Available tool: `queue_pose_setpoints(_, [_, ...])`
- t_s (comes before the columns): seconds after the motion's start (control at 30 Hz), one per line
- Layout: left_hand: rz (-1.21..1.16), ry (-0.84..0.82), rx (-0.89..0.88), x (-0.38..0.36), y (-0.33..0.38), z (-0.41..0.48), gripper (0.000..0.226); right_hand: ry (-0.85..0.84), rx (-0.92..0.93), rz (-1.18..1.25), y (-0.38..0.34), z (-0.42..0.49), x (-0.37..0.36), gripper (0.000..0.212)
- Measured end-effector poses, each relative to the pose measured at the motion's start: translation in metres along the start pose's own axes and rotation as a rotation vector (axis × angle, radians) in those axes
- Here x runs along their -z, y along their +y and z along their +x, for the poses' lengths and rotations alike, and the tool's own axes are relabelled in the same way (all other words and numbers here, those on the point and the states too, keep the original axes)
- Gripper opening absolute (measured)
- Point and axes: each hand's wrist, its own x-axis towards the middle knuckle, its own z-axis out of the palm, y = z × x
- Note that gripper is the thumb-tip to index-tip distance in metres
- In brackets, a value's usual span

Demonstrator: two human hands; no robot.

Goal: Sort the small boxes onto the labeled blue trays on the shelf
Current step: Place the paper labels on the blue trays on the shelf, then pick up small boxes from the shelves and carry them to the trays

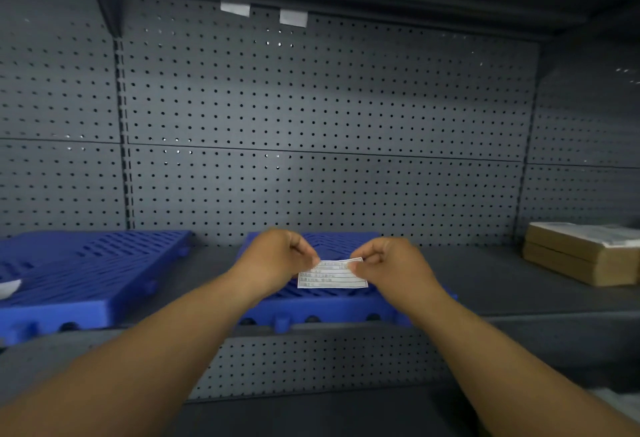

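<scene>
Left hand [277, 260], right hand [391, 270]: curled fingers [306, 251] pinch label [332, 278].

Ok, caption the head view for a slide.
Left hand and right hand pinch a white printed paper label over a blue slatted plastic tray; tan cardboard boxes sit at right.

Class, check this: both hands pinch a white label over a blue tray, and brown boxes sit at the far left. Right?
No. In the head view the brown boxes sit at the far right. The left hand and right hand do pinch the white label over the blue tray.
</scene>
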Motion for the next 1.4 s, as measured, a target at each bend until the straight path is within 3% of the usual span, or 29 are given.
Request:
queue_pose_setpoints(0.23, [0.183, 0.058, 0.035, -0.019, 0.001, -0.004, 0.015, -0.088, 0.076, -0.236, 0.019, 0.007, 0.001, 0.02])
queue_pose_setpoints(0.4, [0.331, 0.069, 0.041, -0.022, 0.002, -0.003, 0.018, -0.069, 0.106, -0.279, 0.021, 0.006, 0.0, 0.029])
queue_pose_setpoints(0.57, [0.454, 0.219, -0.09, -0.025, 0.01, -0.005, 0.008, 0.071, 0.16, -0.223, 0.021, -0.001, 0.018, 0.032])
queue_pose_setpoints(0.67, [0.544, 0.283, -0.19, -0.033, 0.024, -0.004, 0.029, 0.067, 0.156, -0.335, 0.026, -0.009, 0.043, 0.04])
queue_pose_setpoints(0.87, [0.708, 0.216, -0.324, -0.076, 0.059, -0.008, 0.054, 0.183, 0.088, -0.509, 0.053, -0.033, 0.094, 0.049])
queue_pose_setpoints(1.1, [0.719, 0.101, -0.452, -0.155, 0.097, -0.01, 0.061, 0.315, -0.033, -0.552, 0.104, -0.055, 0.155, 0.052])
queue_pose_setpoints(1.4, [0.65, 0.038, -0.504, -0.279, 0.174, 0.02, 0.066, 0.42, -0.06, -0.604, 0.19, -0.045, 0.262, 0.051])
